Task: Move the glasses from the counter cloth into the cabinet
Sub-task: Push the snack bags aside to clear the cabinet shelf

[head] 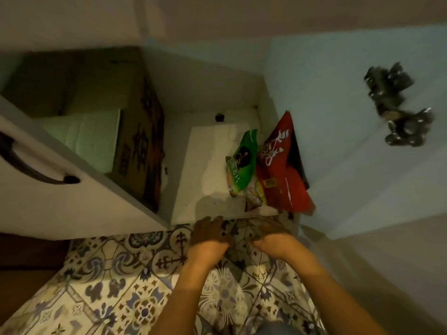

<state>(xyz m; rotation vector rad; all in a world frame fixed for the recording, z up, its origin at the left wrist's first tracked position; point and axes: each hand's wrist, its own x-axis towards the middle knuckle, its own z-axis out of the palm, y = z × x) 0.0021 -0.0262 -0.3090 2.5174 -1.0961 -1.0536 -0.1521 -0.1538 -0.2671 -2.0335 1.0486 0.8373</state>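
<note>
The low cabinet [212, 165] stands open, its right door [362, 117] swung wide with two hinges showing and a left door [60, 189] with a dark handle just beside the opening. Inside the cabinet, a cardboard box [142, 146] fills the left part; a red packet [283, 165] and a green packet [242, 163] lean at the right on a white liner. No glasses show anywhere in the cabinet, and the counter cloth is out of view, so the task seems barely begun or between trips. At the cabinet's front edge, above the patterned floor tiles [108, 286], the left hand [209, 234] and right hand [271, 234] hover with fingers spread, holding nothing.
</note>
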